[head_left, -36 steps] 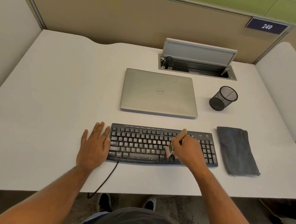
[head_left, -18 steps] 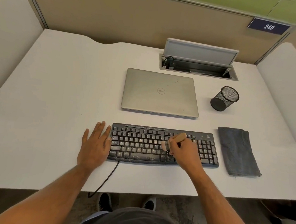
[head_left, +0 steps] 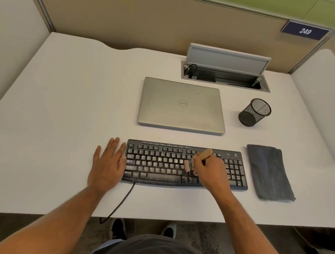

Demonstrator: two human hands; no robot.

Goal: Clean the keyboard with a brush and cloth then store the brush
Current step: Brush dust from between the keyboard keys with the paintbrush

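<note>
The right hand (head_left: 209, 169) grips a small wooden-handled brush (head_left: 198, 158), bristles down on the middle keys of the dusty black keyboard (head_left: 160, 164), while the left hand (head_left: 106, 164) lies flat, fingers straight, against its left edge, the folded grey cloth (head_left: 268, 171) just right.

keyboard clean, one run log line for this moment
step: brushing | right hand: holds brush on keyboard | left hand: flat at keyboard's left end | cloth: untouched on desk

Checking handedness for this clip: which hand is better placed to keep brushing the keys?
Right. The right hand already grips the brush over the keyboard; the left hand lies flat, steadying its left end.
</note>
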